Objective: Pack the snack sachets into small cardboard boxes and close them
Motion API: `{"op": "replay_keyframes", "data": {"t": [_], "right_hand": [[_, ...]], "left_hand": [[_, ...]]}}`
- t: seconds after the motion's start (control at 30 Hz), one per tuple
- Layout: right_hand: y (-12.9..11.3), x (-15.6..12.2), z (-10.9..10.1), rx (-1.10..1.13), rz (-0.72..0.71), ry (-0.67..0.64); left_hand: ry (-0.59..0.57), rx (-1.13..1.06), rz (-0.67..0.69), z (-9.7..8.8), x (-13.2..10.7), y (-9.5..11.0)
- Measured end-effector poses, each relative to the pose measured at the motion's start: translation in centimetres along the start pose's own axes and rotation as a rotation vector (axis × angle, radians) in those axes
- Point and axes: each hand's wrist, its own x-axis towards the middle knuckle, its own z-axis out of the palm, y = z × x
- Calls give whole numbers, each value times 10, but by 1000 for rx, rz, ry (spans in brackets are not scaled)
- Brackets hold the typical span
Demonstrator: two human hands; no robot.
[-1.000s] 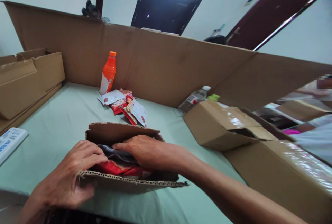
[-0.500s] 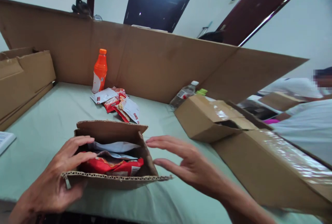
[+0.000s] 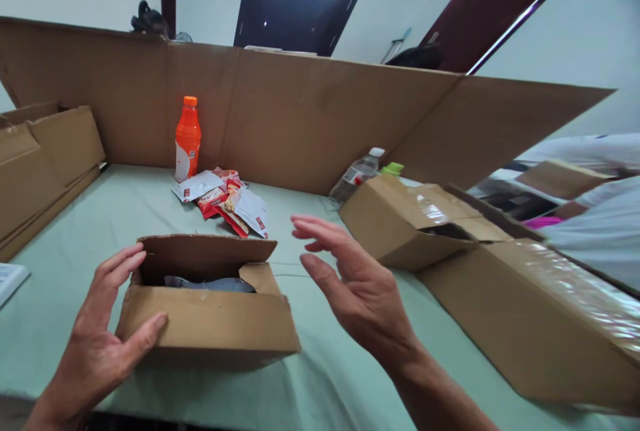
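A small open cardboard box (image 3: 210, 321) sits on the green table (image 3: 100, 218) right in front of me, with a grey packet (image 3: 210, 283) showing inside. My left hand (image 3: 107, 334) is open against the box's left end, thumb on the front wall and fingers at the side flap. My right hand (image 3: 345, 278) hovers open just right of the box, fingers spread, touching nothing.
Red and white snack packets (image 3: 225, 201) lie behind the box beside an orange bottle (image 3: 187, 140). A larger taped box (image 3: 415, 221) and a long carton (image 3: 540, 311) stand at the right, with a clear bottle (image 3: 357, 174) behind. A cardboard wall (image 3: 300, 118) rings the table. Flattened cartons (image 3: 40, 164) lie left.
My right hand came out of the small box and drew away to the right. The front flap rose upright, hiding the red packets inside. My left hand shifted to the box's left end.
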Motion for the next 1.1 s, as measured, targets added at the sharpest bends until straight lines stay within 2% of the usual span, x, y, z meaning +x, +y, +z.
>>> {"op": "replay_keyframes", "data": {"t": [0.03, 0.17, 0.23, 0.37, 0.53, 0.67, 0.77, 0.9, 1.0, 1.1], "right_hand": [[-1, 0, 3, -5, -16, -14], [-2, -12, 17, -36, -227, -285], [-1, -26, 21, -61, -314, -344], [2, -45, 18, -177, -354, -390], [10, -36, 14, -279, -453, -557], [21, -20, 22, -129, -349, -706], [23, -13, 28, -20, -317, -704], [19, -11, 29, 12, -361, -624], [13, -17, 19, -22, -368, -587], [8, -34, -3, -66, -317, -576]], "left_hand": [[2, 10, -12, 1, -1, 0], [-2, 79, -38, 1, -3, -1], [-70, 97, 8, 0, -4, -3], [-206, 75, 131, -1, -2, -7], [-196, 43, 116, -1, 0, -9], [-167, 24, 108, 1, -1, -15], [-133, 33, 107, 3, -4, -20], [-128, 14, 83, 6, -7, -25], [-147, -37, 64, 13, -6, -23], [-209, -41, 119, 28, -3, -12]]}}
